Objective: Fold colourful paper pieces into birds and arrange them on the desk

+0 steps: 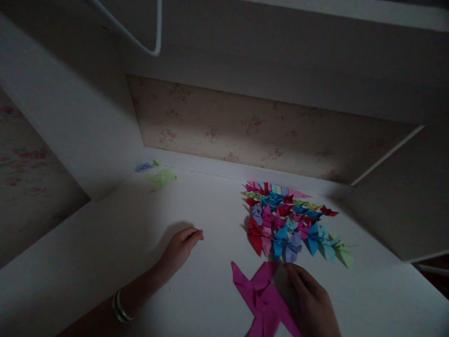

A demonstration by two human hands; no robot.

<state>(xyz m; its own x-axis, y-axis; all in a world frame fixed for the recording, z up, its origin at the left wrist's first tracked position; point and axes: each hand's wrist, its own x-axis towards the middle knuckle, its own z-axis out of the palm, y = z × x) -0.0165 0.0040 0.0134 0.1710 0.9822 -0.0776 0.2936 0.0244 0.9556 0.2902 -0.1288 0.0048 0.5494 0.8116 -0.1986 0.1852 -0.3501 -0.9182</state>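
A large magenta piece of folded paper (264,299) with several pointed arms is at the bottom, right of centre. My right hand (312,302) is at its right side, thumb and forefinger pinched at its upper right edge; the exact contact is dim. Over the white surface to the left, my left hand (182,245) is closed, thumb pressed to the fingers, with nothing visible in it. Two bangles (120,306) circle the left wrist. Beyond my right hand lie rows of small folded-paper figures (280,220) in red, pink, blue, purple and green.
At the far left corner lie a pale green folded paper (161,179) and a small purple one (143,167). White side panels and a floral back wall (224,124) enclose the white surface (206,206). A white cable (156,47) hangs from above. The light is dim.
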